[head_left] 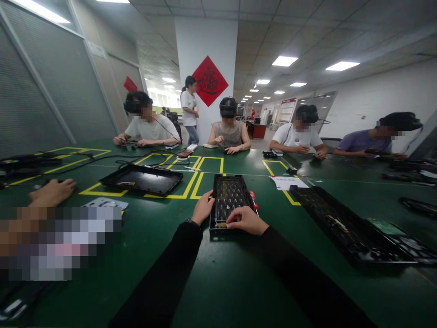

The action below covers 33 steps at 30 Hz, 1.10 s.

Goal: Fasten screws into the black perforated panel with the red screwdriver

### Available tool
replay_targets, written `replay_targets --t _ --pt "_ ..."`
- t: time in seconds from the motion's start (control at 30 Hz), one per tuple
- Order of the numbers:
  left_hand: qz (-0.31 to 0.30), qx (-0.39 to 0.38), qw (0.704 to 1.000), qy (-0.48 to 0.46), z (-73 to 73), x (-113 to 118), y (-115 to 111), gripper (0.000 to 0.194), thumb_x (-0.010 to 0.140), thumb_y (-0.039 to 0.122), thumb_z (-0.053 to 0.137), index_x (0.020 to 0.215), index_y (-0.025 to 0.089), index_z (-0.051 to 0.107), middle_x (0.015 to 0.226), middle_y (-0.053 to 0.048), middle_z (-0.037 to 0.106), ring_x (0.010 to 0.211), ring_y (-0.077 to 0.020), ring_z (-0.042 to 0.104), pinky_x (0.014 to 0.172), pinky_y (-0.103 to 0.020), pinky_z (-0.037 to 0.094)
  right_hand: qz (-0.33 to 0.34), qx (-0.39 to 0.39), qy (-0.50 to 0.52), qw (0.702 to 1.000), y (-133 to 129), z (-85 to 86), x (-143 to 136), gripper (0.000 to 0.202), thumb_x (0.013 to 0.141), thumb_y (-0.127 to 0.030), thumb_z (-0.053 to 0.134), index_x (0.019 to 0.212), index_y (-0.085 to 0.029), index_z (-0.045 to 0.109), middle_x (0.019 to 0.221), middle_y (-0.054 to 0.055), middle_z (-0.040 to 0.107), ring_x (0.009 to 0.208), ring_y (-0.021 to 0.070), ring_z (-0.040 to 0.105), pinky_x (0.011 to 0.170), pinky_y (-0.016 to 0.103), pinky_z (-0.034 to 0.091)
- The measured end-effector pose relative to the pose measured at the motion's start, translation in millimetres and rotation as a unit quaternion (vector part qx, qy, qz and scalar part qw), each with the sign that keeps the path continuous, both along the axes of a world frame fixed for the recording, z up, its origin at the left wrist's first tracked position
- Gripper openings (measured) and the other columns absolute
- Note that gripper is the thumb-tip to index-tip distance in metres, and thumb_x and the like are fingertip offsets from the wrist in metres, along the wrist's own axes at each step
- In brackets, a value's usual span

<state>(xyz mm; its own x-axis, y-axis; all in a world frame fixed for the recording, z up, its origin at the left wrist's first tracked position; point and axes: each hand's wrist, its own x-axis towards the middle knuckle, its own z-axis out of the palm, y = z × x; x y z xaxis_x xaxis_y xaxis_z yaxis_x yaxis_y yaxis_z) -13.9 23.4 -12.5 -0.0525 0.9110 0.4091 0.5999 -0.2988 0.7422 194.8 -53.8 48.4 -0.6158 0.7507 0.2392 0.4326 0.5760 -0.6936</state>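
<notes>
A black rectangular plastic tray-like housing [215,193] lies before me on the table, with many small upright metal-looking parts inside. My left hand [204,207] grips its left edge, thumb on the rim. Over the near end, my right hand [246,220] is closed in a pinch. At its fingertips is a small yellowish piece [222,225], too small for me to name its kind. A red-handled tool [252,197], perhaps a screwdriver, lies against the housing's right side, partly hidden by it.
To the right lies a long black housing [321,218] beside a green circuit board [385,227] and white paper [288,182]. A black tray [141,178] sits left. A co-worker's hand [53,193] rests at far left. Several people sit across the green table [160,246].
</notes>
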Motion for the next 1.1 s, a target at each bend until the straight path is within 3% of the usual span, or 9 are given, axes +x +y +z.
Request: replay_targets --t 0.47,0.87,1.1 --pt "0.002 -0.002 1.0 -0.006 1.6 1 -3 0.042 0.079 0.024 0.044 0.119 0.014 0.051 0.124 -0.01 0.052 0.114 -0.0197 0.047 0.101 -0.034 0.032 -0.011 0.039 -0.013 0.999 -1 -3.4 1 0.025 0.07 -0.037 0.064 0.078 -0.014 0.071 0.067 0.003 0.065 0.055 0.0095 0.049 0.052 0.02 0.036" --pt "-0.013 0.0 1.0 -0.027 10.3 2 -8 0.042 0.078 0.019 0.044 0.119 0.015 0.049 0.116 -0.009 0.057 0.099 -0.0171 0.056 0.091 -0.033 0.041 0.006 0.034 -0.031 0.999 0 -0.7 1 0.024 0.071 -0.037 0.064 0.078 -0.016 0.071 0.071 0.003 0.065 0.06 0.0102 0.05 0.056 0.021 0.037" --pt "-0.018 0.007 1.0 -0.023 11.1 4 -8 0.041 0.077 0.019 0.044 0.118 0.015 0.049 0.114 -0.009 0.058 0.098 -0.0168 0.056 0.091 -0.031 0.041 -0.009 0.068 -0.019 0.997 -3 1.3 1 0.024 0.071 -0.038 0.065 0.078 -0.017 0.07 0.071 0.003 0.064 0.063 0.0113 0.051 0.059 0.022 0.037"
